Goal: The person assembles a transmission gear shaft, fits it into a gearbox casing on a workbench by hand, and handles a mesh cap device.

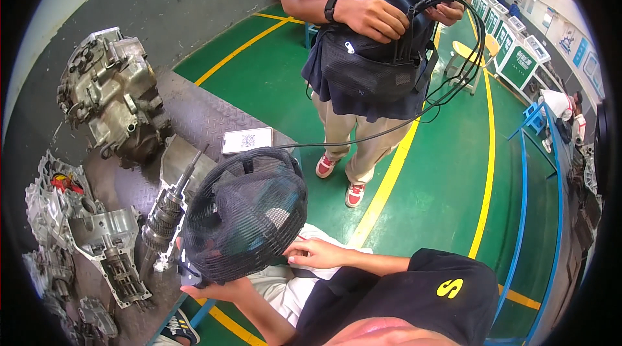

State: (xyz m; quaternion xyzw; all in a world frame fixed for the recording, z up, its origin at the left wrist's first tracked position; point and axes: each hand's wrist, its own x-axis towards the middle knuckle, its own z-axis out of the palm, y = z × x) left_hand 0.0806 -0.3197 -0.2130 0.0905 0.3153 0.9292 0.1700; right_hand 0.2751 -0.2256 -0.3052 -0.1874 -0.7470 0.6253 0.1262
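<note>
A black mesh cap, rounded and crumpled, is held up over my lap. My left hand grips its lower left edge, beside a small grey-white plastic part. My right hand lies by the cap's lower right side above my light trousers, fingers stretched toward the mesh; their tips are partly hidden. A thin black cable runs from the cap's top to a standing person. That person's two hands hold a loop of black cables above a black mesh waist bag.
A metal workbench at left carries a gearbox, an opened housing, a gear shaft and a white card with a square code. Blue metal rails stand at right. Behind are a yellow chair and green-white cabinets.
</note>
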